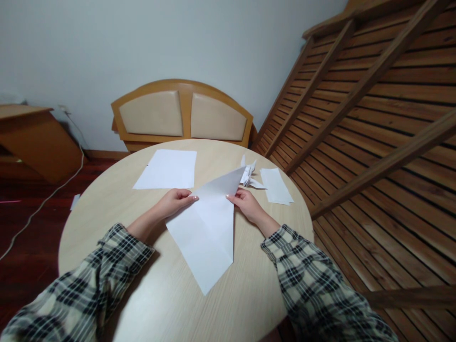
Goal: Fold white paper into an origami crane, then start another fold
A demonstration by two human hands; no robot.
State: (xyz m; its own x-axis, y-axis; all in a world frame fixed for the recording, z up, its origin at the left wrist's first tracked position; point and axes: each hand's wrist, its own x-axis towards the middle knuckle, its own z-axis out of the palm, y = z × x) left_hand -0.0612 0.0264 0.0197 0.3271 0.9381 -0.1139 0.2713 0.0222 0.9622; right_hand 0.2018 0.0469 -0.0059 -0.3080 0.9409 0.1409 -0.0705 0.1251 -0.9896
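A white sheet of paper [210, 232], with a slanting crease and a pointed upper corner, is held over the round table between my two hands. My left hand [177, 202] pinches its left edge, thumb on top and fingers underneath. On the opposite edge, my right hand [249, 206] grips the paper the same way, its fingers partly hidden below. Just beyond the right hand stands a folded white paper crane [248, 173], partly covered by the sheet's raised corner.
The round pale table [107, 228] carries a stack of white paper [167, 168] at the back left and narrow paper strips [277, 186] at the right. A headboard [185, 114] stands behind it. Wooden slats [374, 142] lean close on the right. A white cable [53, 192] crosses the floor.
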